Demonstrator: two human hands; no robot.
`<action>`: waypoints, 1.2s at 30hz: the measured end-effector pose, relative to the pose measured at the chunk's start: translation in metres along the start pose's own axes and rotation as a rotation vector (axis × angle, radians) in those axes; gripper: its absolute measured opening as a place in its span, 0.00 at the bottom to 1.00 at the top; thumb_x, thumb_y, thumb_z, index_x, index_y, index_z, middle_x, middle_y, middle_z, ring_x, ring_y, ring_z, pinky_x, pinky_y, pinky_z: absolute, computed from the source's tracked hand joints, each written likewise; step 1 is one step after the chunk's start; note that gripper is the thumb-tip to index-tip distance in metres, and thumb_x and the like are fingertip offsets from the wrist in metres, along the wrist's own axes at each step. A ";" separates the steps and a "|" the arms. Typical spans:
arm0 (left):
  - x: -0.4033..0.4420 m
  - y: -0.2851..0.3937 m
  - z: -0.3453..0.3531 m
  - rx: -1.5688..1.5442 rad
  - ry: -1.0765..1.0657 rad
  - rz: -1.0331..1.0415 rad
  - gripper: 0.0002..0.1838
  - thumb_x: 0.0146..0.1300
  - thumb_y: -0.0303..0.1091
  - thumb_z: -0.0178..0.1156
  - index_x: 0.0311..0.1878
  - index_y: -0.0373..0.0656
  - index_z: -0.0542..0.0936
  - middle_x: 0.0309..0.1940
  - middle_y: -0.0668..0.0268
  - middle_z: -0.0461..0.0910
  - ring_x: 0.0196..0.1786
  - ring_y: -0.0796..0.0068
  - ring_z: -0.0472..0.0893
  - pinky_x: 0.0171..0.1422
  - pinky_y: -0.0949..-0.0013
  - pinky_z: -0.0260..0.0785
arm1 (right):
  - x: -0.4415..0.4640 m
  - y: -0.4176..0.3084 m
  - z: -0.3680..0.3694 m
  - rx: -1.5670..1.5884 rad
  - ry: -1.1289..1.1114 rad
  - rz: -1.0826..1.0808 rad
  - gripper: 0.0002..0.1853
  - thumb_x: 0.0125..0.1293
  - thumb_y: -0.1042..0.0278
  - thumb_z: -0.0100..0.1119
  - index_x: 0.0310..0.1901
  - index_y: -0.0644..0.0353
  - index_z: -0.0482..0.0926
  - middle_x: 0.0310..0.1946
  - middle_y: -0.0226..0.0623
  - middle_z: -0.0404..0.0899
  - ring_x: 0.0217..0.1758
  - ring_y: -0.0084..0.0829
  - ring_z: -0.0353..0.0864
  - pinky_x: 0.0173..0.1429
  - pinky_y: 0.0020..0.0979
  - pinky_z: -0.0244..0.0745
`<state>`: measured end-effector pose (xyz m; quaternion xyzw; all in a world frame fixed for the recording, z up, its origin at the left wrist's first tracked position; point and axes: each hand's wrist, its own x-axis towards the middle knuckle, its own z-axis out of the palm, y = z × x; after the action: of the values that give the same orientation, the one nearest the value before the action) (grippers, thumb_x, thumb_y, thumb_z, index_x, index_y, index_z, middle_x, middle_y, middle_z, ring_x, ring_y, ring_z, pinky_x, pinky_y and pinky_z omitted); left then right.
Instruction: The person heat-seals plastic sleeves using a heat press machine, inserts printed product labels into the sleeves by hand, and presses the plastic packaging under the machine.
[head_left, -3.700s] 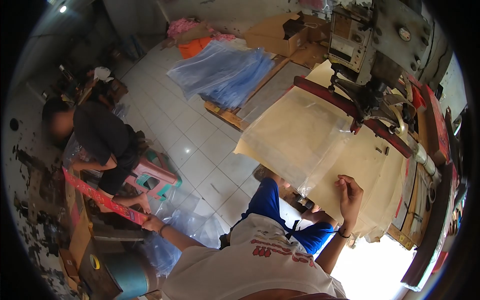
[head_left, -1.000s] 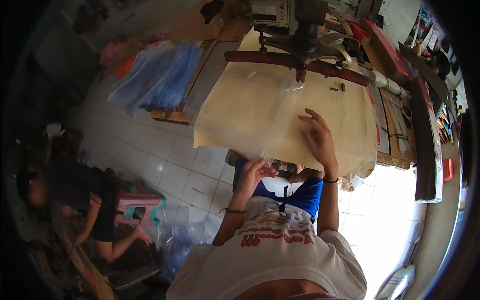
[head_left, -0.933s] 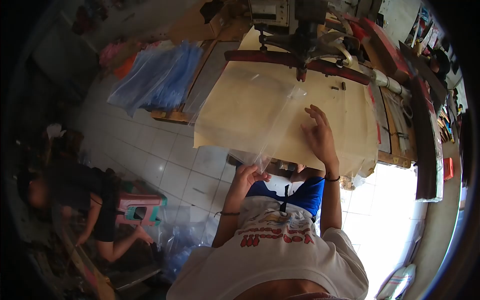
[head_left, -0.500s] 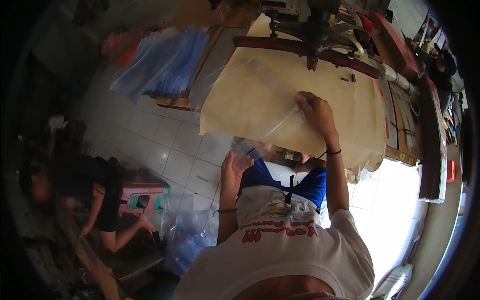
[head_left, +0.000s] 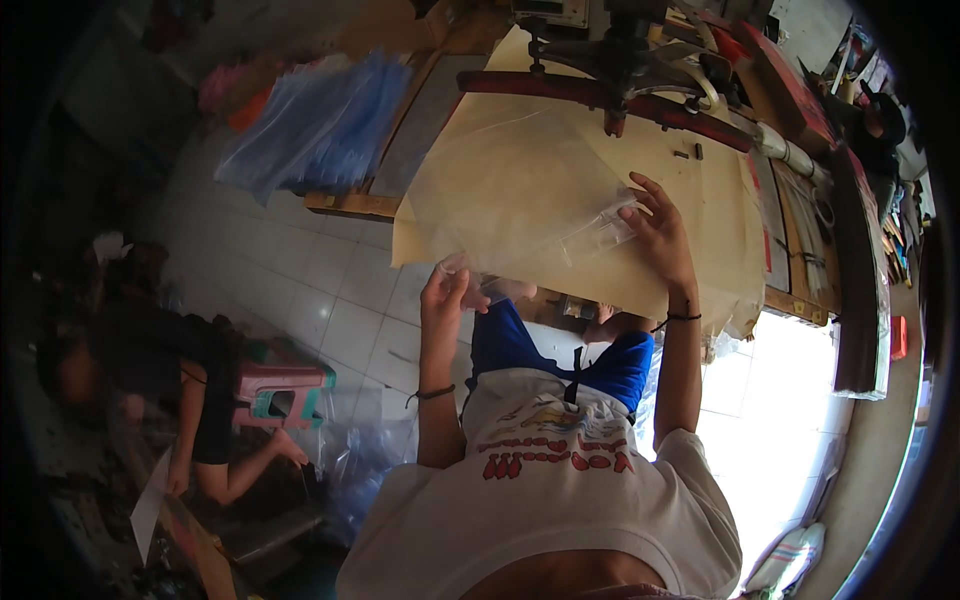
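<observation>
A clear plastic sheet (head_left: 530, 185) lies slantwise over the tan paper (head_left: 690, 230) on the worktable. Its near left corner is pinched in my left hand (head_left: 452, 286), just off the paper's front edge. At the sheet's right end, my right hand (head_left: 655, 225) has the plastic between thumb and fingers, with the index finger raised. Beyond both hands a dark red bar (head_left: 600, 97) of the machine spans the paper. Two small dark pieces (head_left: 690, 153) rest on the paper to the right of the bar's middle.
Bluish plastic sheets (head_left: 320, 130) are piled at the back left. A co-worker (head_left: 150, 365) sits low at the left by a pink and green stool (head_left: 285, 385), holding a white sheet (head_left: 150, 508). Another person (head_left: 880, 120) shows at the far right. Long dark boards (head_left: 862, 290) stand right of the table.
My right hand has moved from above the paper onto the sheet. My left hand has shifted left with its corner, turning the sheet slantwise. The co-worker now has a white sheet in hand.
</observation>
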<state>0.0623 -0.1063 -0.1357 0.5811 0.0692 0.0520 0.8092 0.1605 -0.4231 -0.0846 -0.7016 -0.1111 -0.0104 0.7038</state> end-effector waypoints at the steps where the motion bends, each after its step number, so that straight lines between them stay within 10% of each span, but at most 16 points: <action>1: 0.002 -0.003 0.000 0.024 0.006 0.014 0.19 0.74 0.39 0.61 0.62 0.40 0.76 0.32 0.69 0.75 0.28 0.79 0.77 0.32 0.71 0.73 | 0.000 -0.002 -0.002 -0.008 -0.007 0.007 0.32 0.70 0.70 0.66 0.73 0.64 0.64 0.61 0.45 0.75 0.60 0.33 0.81 0.60 0.29 0.77; 14: -0.005 -0.015 -0.019 -0.077 0.083 -0.018 0.25 0.75 0.47 0.57 0.67 0.41 0.72 0.40 0.66 0.75 0.38 0.72 0.82 0.41 0.64 0.78 | 0.001 0.010 -0.010 -0.121 0.062 0.080 0.28 0.69 0.71 0.62 0.69 0.64 0.70 0.47 0.38 0.84 0.50 0.24 0.81 0.54 0.26 0.75; 19: -0.034 -0.015 -0.105 -0.610 0.140 0.467 0.54 0.63 0.75 0.54 0.78 0.39 0.56 0.67 0.48 0.68 0.73 0.48 0.66 0.80 0.46 0.54 | 0.001 0.017 0.006 -0.186 0.358 -0.132 0.24 0.71 0.72 0.60 0.67 0.65 0.72 0.54 0.44 0.81 0.56 0.31 0.81 0.60 0.30 0.76; 24: -0.098 0.028 -0.167 -0.995 0.294 0.938 0.71 0.41 0.88 0.55 0.80 0.44 0.54 0.78 0.43 0.54 0.80 0.43 0.54 0.86 0.43 0.38 | 0.000 0.022 0.012 -0.509 0.452 -0.310 0.21 0.70 0.73 0.60 0.63 0.66 0.74 0.56 0.47 0.81 0.61 0.42 0.81 0.66 0.37 0.74; 30: -0.178 0.056 -0.222 -0.656 0.624 1.209 0.60 0.52 0.68 0.70 0.75 0.31 0.57 0.76 0.44 0.58 0.79 0.47 0.57 0.84 0.45 0.49 | 0.000 0.015 0.013 -0.544 0.405 -0.300 0.19 0.68 0.74 0.61 0.60 0.65 0.76 0.56 0.48 0.81 0.63 0.44 0.81 0.67 0.38 0.73; 36: -0.194 0.061 -0.252 -0.425 0.963 0.875 0.42 0.62 0.45 0.68 0.72 0.31 0.61 0.70 0.50 0.67 0.73 0.55 0.66 0.79 0.49 0.57 | -0.003 0.013 0.013 -0.536 0.398 -0.286 0.18 0.68 0.74 0.62 0.59 0.64 0.77 0.55 0.46 0.81 0.63 0.43 0.81 0.67 0.37 0.73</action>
<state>-0.1727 0.1162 -0.1472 0.2963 0.1683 0.6395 0.6892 0.1582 -0.4109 -0.0985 -0.8229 -0.0621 -0.2737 0.4940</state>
